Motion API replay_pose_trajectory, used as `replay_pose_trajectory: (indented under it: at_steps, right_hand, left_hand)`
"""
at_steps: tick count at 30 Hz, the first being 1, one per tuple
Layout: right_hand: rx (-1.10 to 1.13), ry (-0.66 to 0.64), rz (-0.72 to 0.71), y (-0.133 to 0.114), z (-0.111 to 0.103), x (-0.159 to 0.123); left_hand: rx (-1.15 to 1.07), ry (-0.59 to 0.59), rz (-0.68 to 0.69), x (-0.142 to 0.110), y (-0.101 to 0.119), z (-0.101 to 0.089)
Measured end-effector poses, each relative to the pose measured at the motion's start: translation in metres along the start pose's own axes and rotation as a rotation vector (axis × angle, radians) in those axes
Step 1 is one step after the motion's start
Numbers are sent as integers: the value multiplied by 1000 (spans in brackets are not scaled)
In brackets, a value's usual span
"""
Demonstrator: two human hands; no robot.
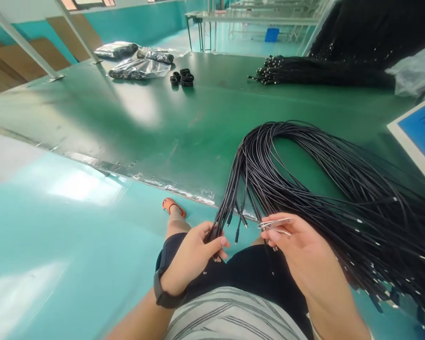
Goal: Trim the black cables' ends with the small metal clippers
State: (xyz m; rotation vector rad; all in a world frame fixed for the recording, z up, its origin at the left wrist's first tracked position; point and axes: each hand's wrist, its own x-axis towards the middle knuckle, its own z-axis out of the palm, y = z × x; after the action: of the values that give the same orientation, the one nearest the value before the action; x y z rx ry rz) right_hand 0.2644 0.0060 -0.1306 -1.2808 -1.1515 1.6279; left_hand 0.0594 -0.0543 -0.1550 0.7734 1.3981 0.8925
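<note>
Though thin, glossy black cables [269, 165]

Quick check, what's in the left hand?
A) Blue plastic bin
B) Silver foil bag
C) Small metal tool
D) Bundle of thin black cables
D. The left hand is closed around the bundle of thin black cables near their ends; the small metal tool is in the right hand.
</note>
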Motion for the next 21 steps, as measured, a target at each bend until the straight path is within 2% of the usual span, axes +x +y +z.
replay_pose_trajectory:
  at_steps: [3,8,11,14,19,21]
  right_hand:
    - [20,-17,-3,3,-7,-7]
    - [58,-18,6,7,-23,-15]
    - [79,2,0,9,-27,-20]
    - [109,33,19,8,-24,-25]
    - [109,83,33,4,-17,-30]
    - [93,95,30,2,-14,-29]
  left_hand:
    - [-15,43,20,0,-2,-2]
    - [40,202,67,5,-7,-14]
    - [88,232,111,9,-5,-17]
    - [97,201,138,14,1,-16]
    - [24,41,145,24,10,-14]
    - [2,20,152,26,12,-14]
